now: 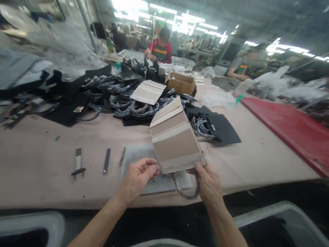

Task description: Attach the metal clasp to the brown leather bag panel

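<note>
I hold up a beige folded bag panel (174, 137) with pale stripes above a grey work mat (133, 156). My left hand (137, 178) pinches its lower left corner. My right hand (208, 183) grips its lower right edge, where a dark wrapped handle loop (186, 192) hangs below the panel. A second beige panel (148, 92) lies farther back on a pile of wrapped handles (123, 99).
Three small hand tools (78, 163) lie on the table left of the mat. Black bag pieces (221, 128) lie to the right, a cardboard box (181, 84) behind, and a red sheet (288, 127) at far right. Other people work at the far tables.
</note>
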Motion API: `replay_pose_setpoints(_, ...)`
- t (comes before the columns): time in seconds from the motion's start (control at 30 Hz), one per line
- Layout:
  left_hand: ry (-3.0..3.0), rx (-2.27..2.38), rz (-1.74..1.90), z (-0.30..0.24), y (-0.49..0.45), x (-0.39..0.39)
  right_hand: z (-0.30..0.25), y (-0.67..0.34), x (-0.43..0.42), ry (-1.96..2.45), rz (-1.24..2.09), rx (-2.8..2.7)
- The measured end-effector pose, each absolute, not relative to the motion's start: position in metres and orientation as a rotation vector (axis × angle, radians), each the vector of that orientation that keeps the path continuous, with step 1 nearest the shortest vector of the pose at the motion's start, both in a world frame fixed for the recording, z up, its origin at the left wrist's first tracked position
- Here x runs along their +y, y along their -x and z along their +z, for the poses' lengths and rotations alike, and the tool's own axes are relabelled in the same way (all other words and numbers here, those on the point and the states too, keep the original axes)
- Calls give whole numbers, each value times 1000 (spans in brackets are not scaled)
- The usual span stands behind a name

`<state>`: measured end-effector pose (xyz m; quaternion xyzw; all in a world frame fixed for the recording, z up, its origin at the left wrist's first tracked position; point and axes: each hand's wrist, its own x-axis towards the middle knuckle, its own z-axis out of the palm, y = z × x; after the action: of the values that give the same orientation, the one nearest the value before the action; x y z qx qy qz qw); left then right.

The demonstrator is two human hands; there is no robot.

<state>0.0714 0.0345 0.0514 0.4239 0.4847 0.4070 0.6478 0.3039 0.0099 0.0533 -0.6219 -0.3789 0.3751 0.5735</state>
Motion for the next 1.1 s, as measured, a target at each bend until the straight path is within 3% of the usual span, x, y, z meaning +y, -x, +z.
replay_pose_setpoints(0.53,-1007,1150,945,21,-77,40,42,-304,3,1248,1155,-365)
replay_pose_setpoints(1.1,-849,1074,1031,17,-71,38,53,-289,3,1326,1072,-564)
